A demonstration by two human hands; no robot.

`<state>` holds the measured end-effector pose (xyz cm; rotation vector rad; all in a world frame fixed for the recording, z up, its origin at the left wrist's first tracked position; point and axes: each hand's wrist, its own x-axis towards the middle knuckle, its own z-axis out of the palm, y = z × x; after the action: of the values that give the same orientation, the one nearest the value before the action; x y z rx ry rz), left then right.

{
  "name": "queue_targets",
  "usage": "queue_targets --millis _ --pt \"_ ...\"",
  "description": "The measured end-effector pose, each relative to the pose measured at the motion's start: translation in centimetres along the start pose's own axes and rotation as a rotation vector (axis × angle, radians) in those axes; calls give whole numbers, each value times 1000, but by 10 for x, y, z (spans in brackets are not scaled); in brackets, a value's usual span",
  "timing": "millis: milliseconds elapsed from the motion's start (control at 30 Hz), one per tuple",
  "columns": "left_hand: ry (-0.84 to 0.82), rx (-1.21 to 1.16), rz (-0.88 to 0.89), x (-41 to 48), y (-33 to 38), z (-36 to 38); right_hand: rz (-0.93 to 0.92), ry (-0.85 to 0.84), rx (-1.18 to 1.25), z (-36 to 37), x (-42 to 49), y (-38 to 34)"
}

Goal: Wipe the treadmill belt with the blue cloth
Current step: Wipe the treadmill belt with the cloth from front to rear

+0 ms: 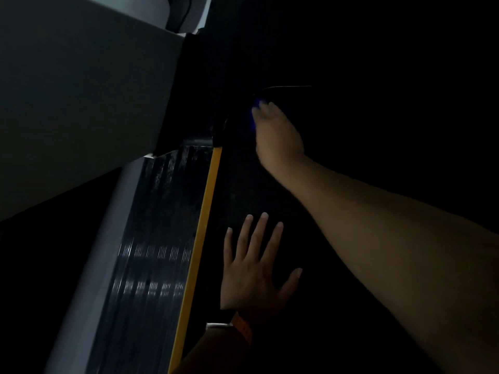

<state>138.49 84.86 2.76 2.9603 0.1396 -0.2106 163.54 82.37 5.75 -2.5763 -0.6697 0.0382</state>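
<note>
The scene is very dark. The black treadmill belt (243, 190) fills the middle and right of the head view. My right hand (275, 130) reaches far forward and presses a blue cloth (255, 103) onto the belt's far end; only a small blue edge shows past the fingers. My left hand (256, 268) lies flat on the belt, fingers spread, close to the yellow stripe (205, 225). It holds nothing. An orange wristband (243, 326) sits on my left wrist.
A ribbed black side rail (156, 238) runs left of the yellow stripe, with a pale grey edge (108, 238) beside it. A large grey upright panel (81, 103) of the treadmill frame rises at the upper left. The right side is in darkness.
</note>
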Motion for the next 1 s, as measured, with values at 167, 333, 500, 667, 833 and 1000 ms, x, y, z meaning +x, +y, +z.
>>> queue_targets --millis 167,333,500,667,833,1000 --pt "28 -29 17 -2 -3 0 -424 -233 -21 -13 -45 13" --pt "44 -27 -1 0 -2 2 33 15 -84 -16 -35 35" --pt "87 -23 -62 -4 4 0 -352 -212 -85 -24 -54 50" --pt "116 -33 -172 -35 8 10 -146 -78 -42 2 -99 -7" --pt "157 -22 -44 -61 -6 18 -198 -96 -32 -10 -90 23" --pt "134 -33 -46 -59 -6 19 -416 63 -249 21 -124 -34"
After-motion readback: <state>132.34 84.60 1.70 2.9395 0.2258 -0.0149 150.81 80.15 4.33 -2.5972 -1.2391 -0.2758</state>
